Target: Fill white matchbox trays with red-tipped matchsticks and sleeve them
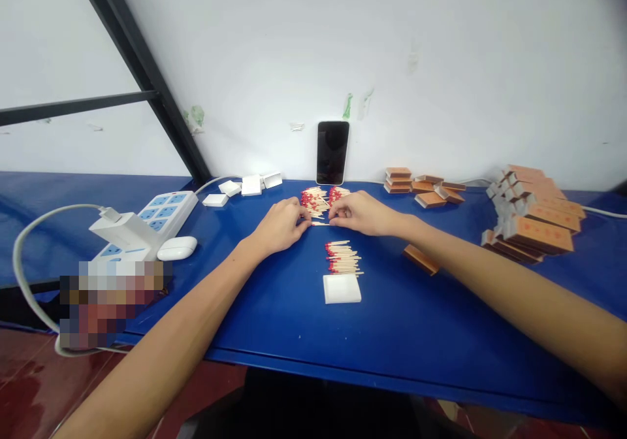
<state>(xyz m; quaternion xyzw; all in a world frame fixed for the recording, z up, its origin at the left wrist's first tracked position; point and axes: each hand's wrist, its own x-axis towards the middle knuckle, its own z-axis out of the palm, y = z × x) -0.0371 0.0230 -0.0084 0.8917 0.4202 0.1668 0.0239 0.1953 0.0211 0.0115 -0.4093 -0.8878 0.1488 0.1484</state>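
Matchstick (321,224), between left hand (281,225) and right hand (361,213)

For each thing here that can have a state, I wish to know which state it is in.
Phone: propped upright, dark.
Power strip: adapter plugged in.
Small white case: closed.
Front matches: loose, red heads mostly left.
Front white tray: lying flat.
Orange boxes at right: piled.
Left hand: bent, at one end of a match.
Right hand: bent, at its other end.

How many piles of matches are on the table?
3: a front pile by the white box, a rear left pile near the left hand, a rear right pile partly hidden by the right hand.
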